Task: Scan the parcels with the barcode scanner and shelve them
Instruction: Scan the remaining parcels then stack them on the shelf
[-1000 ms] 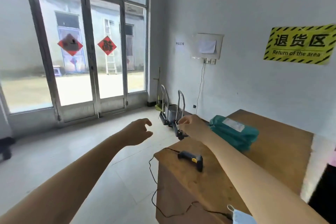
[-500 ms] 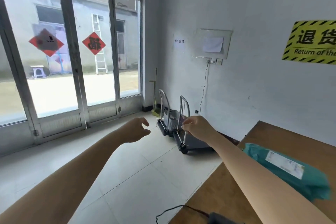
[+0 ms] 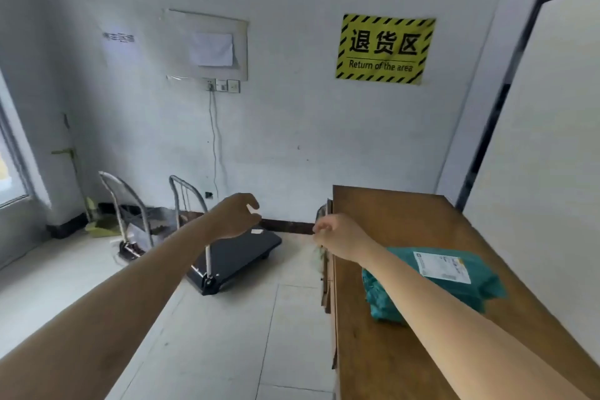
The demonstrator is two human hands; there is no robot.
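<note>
We see through one wide-angle camera worn on the head; it faces the white wall with the yellow sign (image 3: 385,49) and tilts down over the tiled floor (image 3: 227,334); the wooden table (image 3: 406,221) lies close at right, seen from above; the left forearm (image 3: 113,302) and right forearm (image 3: 454,318) stretch forward from the bottom edge, nearest the lens.

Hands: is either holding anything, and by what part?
Right hand is curled with nothing visible in it. Left hand shows a small white speck at its far edge; cannot tell whether it is pinched. The parcel lies on the table.
</note>
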